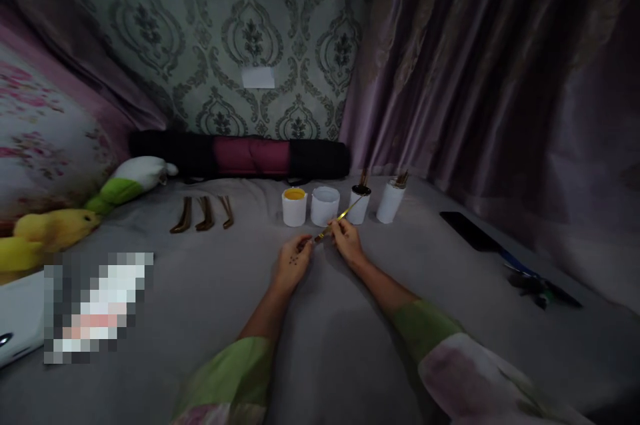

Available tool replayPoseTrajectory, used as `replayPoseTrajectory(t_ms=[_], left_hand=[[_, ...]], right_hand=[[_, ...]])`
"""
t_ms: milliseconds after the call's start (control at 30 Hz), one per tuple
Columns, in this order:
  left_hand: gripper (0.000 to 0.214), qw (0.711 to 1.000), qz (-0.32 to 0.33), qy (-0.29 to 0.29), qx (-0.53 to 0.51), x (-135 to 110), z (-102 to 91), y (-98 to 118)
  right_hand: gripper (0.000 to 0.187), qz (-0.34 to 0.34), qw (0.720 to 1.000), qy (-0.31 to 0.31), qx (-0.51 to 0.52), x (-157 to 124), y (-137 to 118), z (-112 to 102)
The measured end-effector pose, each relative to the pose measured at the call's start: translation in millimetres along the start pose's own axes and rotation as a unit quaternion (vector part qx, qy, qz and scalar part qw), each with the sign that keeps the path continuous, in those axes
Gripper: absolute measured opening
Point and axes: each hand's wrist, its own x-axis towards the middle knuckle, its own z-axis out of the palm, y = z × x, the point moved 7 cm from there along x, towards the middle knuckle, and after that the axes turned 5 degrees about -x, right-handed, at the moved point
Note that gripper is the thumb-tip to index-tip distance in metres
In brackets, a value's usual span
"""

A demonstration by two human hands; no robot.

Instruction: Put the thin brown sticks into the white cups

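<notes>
My right hand (346,243) pinches a thin golden paintbrush (343,214), its dark end slanting down toward my left hand. Curled fingers on my left hand (294,262) come close to that dark end; anything between them is too small to make out. Just beyond the hands stands a white tub with yellow contents (294,212). Beside it is a wider white tub (320,210) with a pale inside. Farther right, a white can (357,213) with a dark top and another white can (390,204) both have thin brown sticks poking out.
Three brown, bent, stick-like pieces (204,215) lie on the grey cloth (240,345) at left. Plush toys (55,228) and a blurred-out item (103,308) are farther left. A dark flat object (470,230) lies right. Behind is a black and maroon roll (250,155).
</notes>
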Motion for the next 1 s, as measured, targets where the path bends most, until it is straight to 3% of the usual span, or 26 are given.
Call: replayPoseTrajectory(t_ms=[167, 333, 600, 800, 1000], left_hand=[[0.025, 0.972, -0.121, -0.01, -0.2, -3, 10.1, -12], [0.026, 0.939, -0.158, -0.062, -0.298, -5, 20.7, -17], [0.02, 0.888, -0.187, -0.136, -0.396, -14, 32.3, -15], [0.017, 0.875, -0.21, -0.138, -0.414, -18, 28.9, -12], [0.028, 0.864, -0.22, -0.136, -0.433, -17, 28.8, -12]], right_hand=[[0.037, -0.014, 1.0, -0.015, 0.005, -4, -8, -1], [0.038, -0.034, 0.999, -0.035, -0.011, -3, -12, -7], [0.034, 0.025, 0.997, -0.063, 0.034, -2, -9, -6], [0.031, 0.04, 0.995, -0.087, 0.029, -3, -6, 1], [0.029, 0.058, 0.993, -0.101, 0.032, 1, 1, 1]])
